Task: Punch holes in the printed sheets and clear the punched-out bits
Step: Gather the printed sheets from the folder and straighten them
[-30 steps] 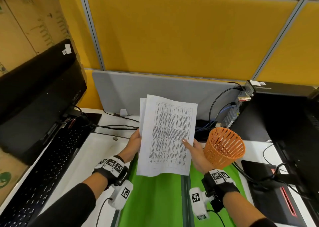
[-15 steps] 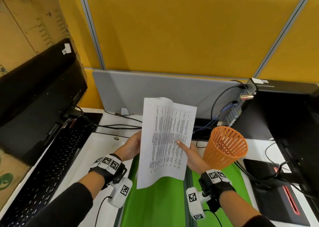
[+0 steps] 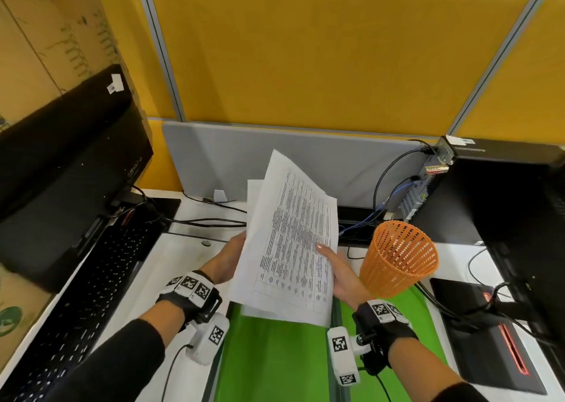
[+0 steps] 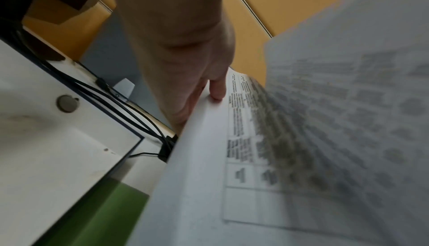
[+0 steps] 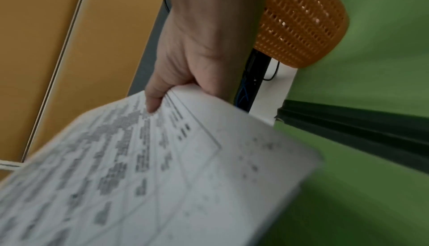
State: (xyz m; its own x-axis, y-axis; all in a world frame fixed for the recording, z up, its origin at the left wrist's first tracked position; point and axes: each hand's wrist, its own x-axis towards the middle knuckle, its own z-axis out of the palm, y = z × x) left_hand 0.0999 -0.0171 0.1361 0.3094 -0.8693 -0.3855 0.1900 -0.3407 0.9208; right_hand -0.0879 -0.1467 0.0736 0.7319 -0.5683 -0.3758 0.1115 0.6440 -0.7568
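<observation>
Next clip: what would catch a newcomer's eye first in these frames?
The printed sheets, held up over the green mat at the middle of the desk: the left hand holds their left edge, and the right hand pinches their right edge with the thumb on the print. Next, the orange mesh basket just right of the right hand, tilted, and the yellow partition filling the background.

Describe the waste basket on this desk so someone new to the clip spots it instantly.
Start at the yellow partition wall and drop to the white desk below it. Just right of the printed paper sheets held in both hands, before the black computer tower, stands the small orange plastic mesh basket. It is the only orange, perforated, cone-shaped thing among black electronics.
</observation>
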